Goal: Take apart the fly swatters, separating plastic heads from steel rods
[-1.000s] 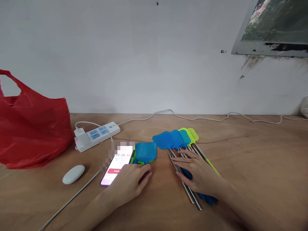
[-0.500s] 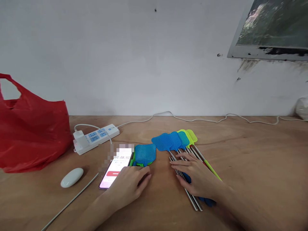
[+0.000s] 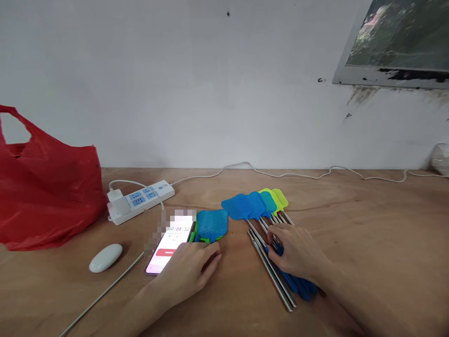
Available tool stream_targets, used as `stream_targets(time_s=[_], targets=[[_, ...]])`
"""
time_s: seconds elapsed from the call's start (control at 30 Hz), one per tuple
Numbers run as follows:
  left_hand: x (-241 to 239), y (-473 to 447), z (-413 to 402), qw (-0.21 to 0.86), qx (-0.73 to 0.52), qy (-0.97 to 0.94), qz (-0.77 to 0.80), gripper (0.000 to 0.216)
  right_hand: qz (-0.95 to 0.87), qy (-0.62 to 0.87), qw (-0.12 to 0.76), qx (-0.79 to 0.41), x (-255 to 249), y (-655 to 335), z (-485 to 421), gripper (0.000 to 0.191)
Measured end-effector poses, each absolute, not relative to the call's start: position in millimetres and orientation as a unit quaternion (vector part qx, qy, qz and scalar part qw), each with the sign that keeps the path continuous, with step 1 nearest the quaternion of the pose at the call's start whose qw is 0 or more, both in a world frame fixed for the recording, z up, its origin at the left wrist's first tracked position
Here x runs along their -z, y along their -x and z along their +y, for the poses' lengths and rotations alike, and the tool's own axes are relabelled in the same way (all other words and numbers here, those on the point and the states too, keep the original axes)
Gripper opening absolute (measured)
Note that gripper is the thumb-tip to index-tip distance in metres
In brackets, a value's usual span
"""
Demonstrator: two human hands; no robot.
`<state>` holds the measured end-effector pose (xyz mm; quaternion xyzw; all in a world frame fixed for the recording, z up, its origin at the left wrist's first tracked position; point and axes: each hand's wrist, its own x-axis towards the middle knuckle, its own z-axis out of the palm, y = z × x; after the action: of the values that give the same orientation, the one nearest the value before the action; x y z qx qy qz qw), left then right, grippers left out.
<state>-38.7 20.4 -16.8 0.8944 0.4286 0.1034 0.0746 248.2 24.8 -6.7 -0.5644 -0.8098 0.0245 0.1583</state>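
Several fly swatters with blue mesh heads (image 3: 236, 207), teal and yellow-green ones, lie overlapped, their metal rods pointing toward me. My right hand (image 3: 293, 248) lies over these rods, fingers curled down around some of them. Dark blue grips (image 3: 303, 286) show below the palm. Silver metal rods (image 3: 273, 274) lie just left of that hand, outside its fingers. My left hand (image 3: 192, 264) rests on the table, thumb apart from the loosely bent fingers. Just beyond it is a smaller pile of blue and green swatter heads (image 3: 212, 223); whatever is under the palm is hidden.
A lit phone (image 3: 171, 243) showing a timer lies beside my left hand. Farther left are a white computer mouse (image 3: 105, 258), a power strip (image 3: 142, 201) with a plugged-in charger, and a red plastic bag (image 3: 52, 192). A white cable (image 3: 280, 176) runs along the wall.
My right hand has drawn its fingers in, from spread across the rods to curled, and shifted slightly right. More of the silver rods and blue grips now show. The left hand stays put.
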Motion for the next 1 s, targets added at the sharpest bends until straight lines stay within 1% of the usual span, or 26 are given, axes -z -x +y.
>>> stream_targets(time_s=[0.13,0.43,0.53,0.67,0.8,0.93,1.0], targets=[[18,40,21,0.074,-0.104,-0.894,0.43,0.024,-0.805,0.574,0.143,-0.049,5,-248,24,0.003],[16,37,18,0.075,-0.1,-0.893,0.432,0.025,-0.791,0.598,0.11,-0.061,9,-247,26,0.011],[17,38,18,0.074,-0.102,-0.893,0.431,0.025,-0.785,0.607,0.107,-0.067,12,-246,28,0.017],[17,38,19,0.071,-0.1,-0.894,0.43,0.025,-0.782,0.607,0.117,-0.071,13,-243,28,0.017],[15,38,19,0.067,-0.097,-0.896,0.428,0.025,-0.769,0.618,0.147,-0.064,17,-239,29,0.018],[16,38,18,0.065,-0.101,-0.896,0.428,0.025,-0.733,0.631,0.24,-0.08,23,-241,34,0.019],[16,38,17,0.064,-0.103,-0.895,0.429,0.024,-0.716,0.629,0.282,-0.112,24,-243,35,0.016]])
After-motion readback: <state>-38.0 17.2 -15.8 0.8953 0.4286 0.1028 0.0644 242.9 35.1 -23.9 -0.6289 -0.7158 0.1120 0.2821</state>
